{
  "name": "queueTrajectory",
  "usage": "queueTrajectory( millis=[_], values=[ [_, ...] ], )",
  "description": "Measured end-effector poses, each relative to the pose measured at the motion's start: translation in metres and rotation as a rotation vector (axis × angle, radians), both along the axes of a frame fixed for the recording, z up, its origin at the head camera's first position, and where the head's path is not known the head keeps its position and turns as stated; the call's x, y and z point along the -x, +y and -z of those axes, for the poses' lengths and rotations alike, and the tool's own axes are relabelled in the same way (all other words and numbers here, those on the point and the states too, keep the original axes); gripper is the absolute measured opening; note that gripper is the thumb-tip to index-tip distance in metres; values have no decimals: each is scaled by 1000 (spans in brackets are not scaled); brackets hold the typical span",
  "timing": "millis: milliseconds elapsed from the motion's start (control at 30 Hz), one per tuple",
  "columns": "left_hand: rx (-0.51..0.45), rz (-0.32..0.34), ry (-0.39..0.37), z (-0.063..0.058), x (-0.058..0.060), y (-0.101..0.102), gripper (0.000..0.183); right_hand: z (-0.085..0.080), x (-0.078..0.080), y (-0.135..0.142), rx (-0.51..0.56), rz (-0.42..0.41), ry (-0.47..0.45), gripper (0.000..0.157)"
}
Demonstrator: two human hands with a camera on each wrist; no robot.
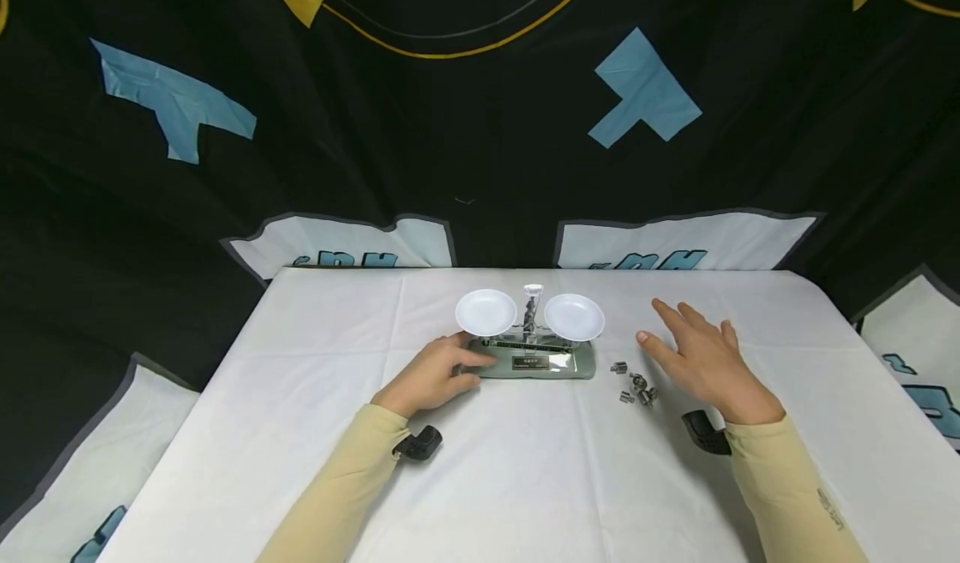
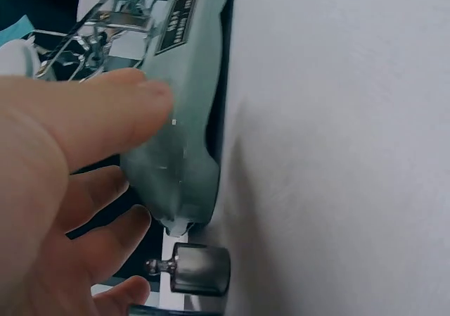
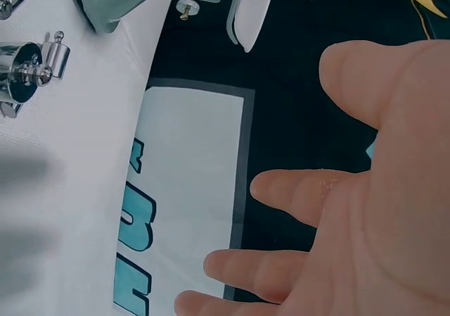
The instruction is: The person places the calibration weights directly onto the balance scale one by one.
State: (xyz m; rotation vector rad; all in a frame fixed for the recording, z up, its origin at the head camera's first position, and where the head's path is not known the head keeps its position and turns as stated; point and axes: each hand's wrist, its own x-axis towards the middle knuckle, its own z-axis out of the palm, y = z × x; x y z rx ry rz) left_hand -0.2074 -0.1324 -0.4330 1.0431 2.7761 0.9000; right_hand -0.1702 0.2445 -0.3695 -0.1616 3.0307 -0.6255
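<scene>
A balance scale (image 1: 551, 364) with a grey-green base stands on the table. Two white pans, the left pan (image 1: 486, 313) and the right pan (image 1: 574, 318), sit on top of it. My left hand (image 1: 435, 373) is at the base's left end, fingers loosely extended, with the thumb (image 2: 130, 112) overlapping the base in the left wrist view. A knobbed metal weight (image 2: 202, 269) shows near its fingers there, hidden in the head view. My right hand (image 1: 705, 363) hovers with fingers spread and holds nothing. To its left lie several small metal weights (image 1: 640, 384).
White cloth covers the table (image 1: 525, 480). Behind its far edge hangs a black curtain (image 1: 480, 163) with blue tape and white printed panels. Black wrist cameras, the left camera (image 1: 420, 444) and the right camera (image 1: 705, 433), stick out beside the sleeves.
</scene>
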Motion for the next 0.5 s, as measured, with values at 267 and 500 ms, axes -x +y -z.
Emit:
queueTrajectory(
  millis=[267,500],
  values=[
    [8,1,29,3,6,6,38,3,0,-1,3,-4,-16,77],
    [3,-32,-2,7,9,8,43,2,1,-3,-3,-15,-21,76]
  ],
)
